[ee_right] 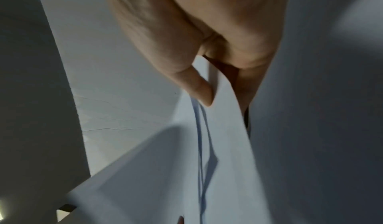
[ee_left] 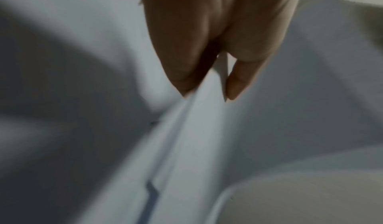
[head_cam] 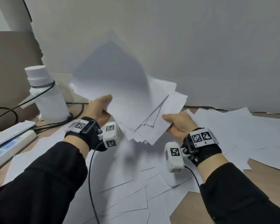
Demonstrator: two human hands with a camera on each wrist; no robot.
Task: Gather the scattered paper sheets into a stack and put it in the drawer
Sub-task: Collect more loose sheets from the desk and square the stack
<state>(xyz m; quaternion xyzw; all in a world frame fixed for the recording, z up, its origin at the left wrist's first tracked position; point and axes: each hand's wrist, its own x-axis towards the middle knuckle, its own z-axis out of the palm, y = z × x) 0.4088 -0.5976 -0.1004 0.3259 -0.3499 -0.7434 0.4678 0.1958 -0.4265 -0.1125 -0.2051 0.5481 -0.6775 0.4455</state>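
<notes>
A loose bundle of white paper sheets [head_cam: 136, 110] is held up above the desk, its sheets fanned and uneven at the near corner, its far part blurred. My left hand [head_cam: 102, 109] grips its left edge, thumb on top. My right hand [head_cam: 178, 123] pinches its right corner. In the left wrist view the left hand [ee_left: 207, 83] pinches the paper edge [ee_left: 199, 129] between thumb and fingers. The right wrist view shows my right hand [ee_right: 219, 93] pinching sheets [ee_right: 225, 145] the same way. Many more sheets [head_cam: 136, 183] lie scattered on the wooden desk [head_cam: 233, 199]. No drawer is in view.
A white plastic bottle [head_cam: 47, 94] stands at the left, wrapped by black cables [head_cam: 31, 97]. A white power strip [head_cam: 11, 143] lies at the left edge. A grey wall [head_cam: 200, 46] runs behind the desk. More sheets [head_cam: 249, 135] cover the right side.
</notes>
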